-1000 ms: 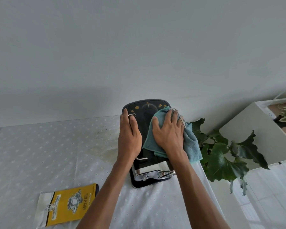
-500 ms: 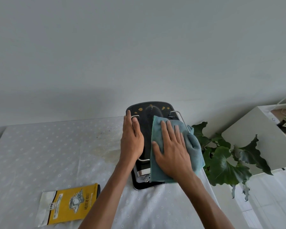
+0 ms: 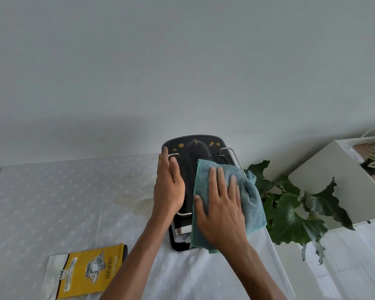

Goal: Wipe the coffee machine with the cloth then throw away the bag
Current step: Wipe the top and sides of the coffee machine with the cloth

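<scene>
Right hand (image 3: 222, 211) flat, fingers straight, pressing teal cloth (image 3: 253, 204) onto coffee machine (image 3: 195, 152) top, at table (image 3: 52, 191) right edge. Left hand (image 3: 168, 189) flat, bracing left side, gripping nothing. Best: even pressure, sweep toward yellow spots (image 3: 181, 145) at back. Bag (image 3: 85, 273) front-left, untouched. Machine front mostly hidden under cloth.
</scene>
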Demonstrator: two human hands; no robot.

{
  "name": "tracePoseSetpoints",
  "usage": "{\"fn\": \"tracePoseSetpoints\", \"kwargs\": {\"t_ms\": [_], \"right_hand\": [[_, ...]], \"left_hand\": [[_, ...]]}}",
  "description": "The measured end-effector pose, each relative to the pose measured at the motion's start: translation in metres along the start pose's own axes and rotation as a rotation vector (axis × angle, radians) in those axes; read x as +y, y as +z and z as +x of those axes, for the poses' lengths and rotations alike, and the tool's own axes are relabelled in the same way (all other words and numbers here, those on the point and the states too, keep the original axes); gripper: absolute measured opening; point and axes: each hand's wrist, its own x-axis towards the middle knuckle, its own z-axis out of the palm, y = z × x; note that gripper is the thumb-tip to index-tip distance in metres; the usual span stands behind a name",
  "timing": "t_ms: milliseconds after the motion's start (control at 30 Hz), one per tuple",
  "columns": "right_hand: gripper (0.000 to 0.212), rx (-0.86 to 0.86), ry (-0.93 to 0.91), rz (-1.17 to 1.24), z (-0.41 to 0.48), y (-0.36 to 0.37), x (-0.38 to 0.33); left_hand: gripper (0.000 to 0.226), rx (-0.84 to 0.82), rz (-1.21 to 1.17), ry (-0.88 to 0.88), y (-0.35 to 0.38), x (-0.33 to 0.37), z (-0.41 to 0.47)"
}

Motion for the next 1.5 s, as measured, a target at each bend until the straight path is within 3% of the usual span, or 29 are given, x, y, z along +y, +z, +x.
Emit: {"fn": "tracePoseSetpoints", "kwargs": {"t_ms": [300,467,633,800,900,1067,1233,1367,1500], "right_hand": [[0.074,-0.023,0.130,0.069,0.039,-0.001,-0.005],[0.072,0.012,-0.014,-0.017,-0.018,0.003,-0.008],[0.067,-0.048,-0.161,-0.017,0.016,-0.001,0.006],[0.063,-0.034,-0.057,0.050,0.036,0.000,0.004],[0.064,0.031,-0.169,0.013,-0.001,0.002,0.012],[0.061,-0.015,-0.228,0.064,-0.040,-0.004,0.033],[0.071,-0.029,-0.185,0.043,0.018,0.000,0.020],[0.065,-0.046,-0.163,0.032,0.068,0.001,0.006],[0.067,-0.029,-0.250,0.041,0.043,-0.002,0.013]], "left_hand": [[0.059,-0.005,-0.015,-0.025,-0.001,0.002,0.000],[0.062,-0.001,-0.017,-0.015,-0.001,0.002,-0.003],[0.066,-0.024,-0.021,-0.012,-0.004,0.005,-0.002],[0.059,-0.014,-0.024,-0.032,-0.004,0.007,-0.003],[0.058,-0.004,-0.010,-0.035,-0.005,0.006,-0.004],[0.058,-0.004,-0.027,-0.037,-0.003,0.004,-0.003],[0.058,-0.024,-0.033,-0.035,-0.006,0.005,-0.003],[0.059,-0.023,-0.029,-0.021,-0.006,0.004,-0.003],[0.059,-0.021,-0.035,-0.032,-0.006,0.003,-0.005]]}}
